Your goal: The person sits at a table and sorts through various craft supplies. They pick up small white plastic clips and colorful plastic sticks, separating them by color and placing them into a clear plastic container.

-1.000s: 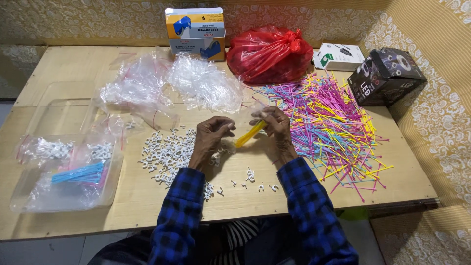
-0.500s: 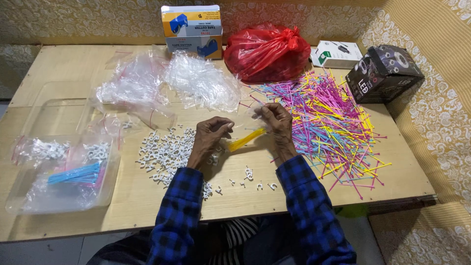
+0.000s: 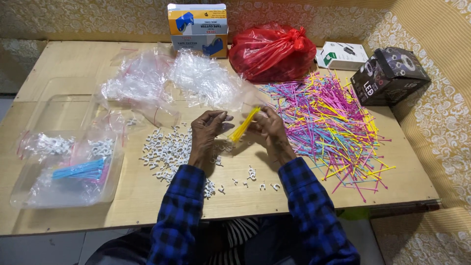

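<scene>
Head view: both hands' grip, left hand [image 3: 208, 132] and right hand [image 3: 270, 130], clasps yellow ties [image 3: 244, 124]; clear tray [image 3: 29, 189] holds bagged ties [image 3: 78, 170].

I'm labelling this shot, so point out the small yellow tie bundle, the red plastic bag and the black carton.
yellow tie bundle [image 3: 244, 124], head view, mid-bundle.
red plastic bag [image 3: 272, 53], head view, front face.
black carton [image 3: 390, 76], head view, top panel.

home worktable [image 3: 73, 64], patterned wallpaper [image 3: 98, 19]

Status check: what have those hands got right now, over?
Left hand and right hand both pinching yellow ties. White clips under left wrist. Coloured ties piled right. Nothing blocking.
</scene>
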